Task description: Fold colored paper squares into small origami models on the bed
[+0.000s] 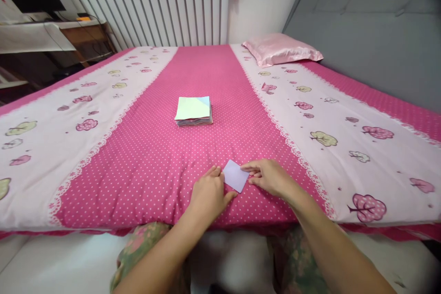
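A small pale lilac paper square (235,175) lies flat on the pink dotted bedspread (155,165), close to the bed's near edge. My left hand (208,193) rests beside its left corner, fingers stretched flat and touching the paper's edge. My right hand (267,175) lies on the right side, its fingers extended and pressing on the paper's upper right edge. Farther up the bed sits a stack of coloured paper squares (194,111), pale green and blue on top, out of reach of both hands.
A pink satin pillow (280,49) lies at the far right by the grey padded headboard (365,23). A white radiator (155,16) lines the far wall. A wooden shelf (86,36) with cables stands at the back left. My knees show below the bed edge.
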`<state>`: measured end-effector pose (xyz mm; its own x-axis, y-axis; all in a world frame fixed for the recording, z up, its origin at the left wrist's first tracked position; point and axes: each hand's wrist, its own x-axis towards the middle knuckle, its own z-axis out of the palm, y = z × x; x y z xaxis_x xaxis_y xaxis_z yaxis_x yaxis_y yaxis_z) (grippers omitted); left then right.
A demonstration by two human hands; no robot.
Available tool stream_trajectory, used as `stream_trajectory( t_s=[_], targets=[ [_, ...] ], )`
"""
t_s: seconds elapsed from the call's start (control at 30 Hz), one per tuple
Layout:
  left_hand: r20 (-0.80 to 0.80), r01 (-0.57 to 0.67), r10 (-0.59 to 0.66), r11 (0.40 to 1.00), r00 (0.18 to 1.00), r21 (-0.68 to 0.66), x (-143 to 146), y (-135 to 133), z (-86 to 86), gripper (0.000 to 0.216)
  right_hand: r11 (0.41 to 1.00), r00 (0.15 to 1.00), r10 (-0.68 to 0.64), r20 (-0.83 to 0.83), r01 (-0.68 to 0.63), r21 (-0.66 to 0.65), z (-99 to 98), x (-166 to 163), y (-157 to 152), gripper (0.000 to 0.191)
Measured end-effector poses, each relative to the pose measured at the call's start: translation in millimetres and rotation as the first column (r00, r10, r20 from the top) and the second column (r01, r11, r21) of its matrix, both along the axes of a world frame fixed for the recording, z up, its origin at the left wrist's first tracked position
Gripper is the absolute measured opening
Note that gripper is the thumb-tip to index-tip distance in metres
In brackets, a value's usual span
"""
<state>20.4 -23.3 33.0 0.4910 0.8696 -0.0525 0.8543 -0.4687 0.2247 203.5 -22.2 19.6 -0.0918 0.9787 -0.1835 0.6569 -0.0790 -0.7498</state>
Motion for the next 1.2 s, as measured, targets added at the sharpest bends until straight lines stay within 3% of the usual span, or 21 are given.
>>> stream_trajectory(
  t_s=[0.17,0.3,0.5,0.77,1.2],
  targets=[
    [0.048,-0.042,0.044,0.998,0.998,-0.040,-7,10,3.2,0.023,1.000,1.000,-0.007,0.027,0.007,0.006,-3.0,3,2,0.038],
    [0.166,-0.089,0.089,0.996,0.982,-0.007,-10,15,0.4,0.028,0.999,0.999,0.018,0.043,-0.020,0.029,-6.9,5,3,0.034],
    [0.262,-0.024,0.030,0.999,0.965,-0.029,-12,19,-3.4,0.027,0.999,0.998,0.019,0.063,-0.022,0.041,-5.5,7,4,0.033],
    [0.255,0.001,0.017,0.998,0.967,-0.070,-14,22,-4.1,0.023,0.999,0.997,0.029,0.072,-0.031,0.037,-2.9,7,4,0.032],
    [0.223,-0.092,0.085,0.996,0.971,0.018,-7,19,-5.3,0.021,0.992,0.991,0.112,0.070,-0.115,0.043,2.9,9,2,0.027]
  ],
)
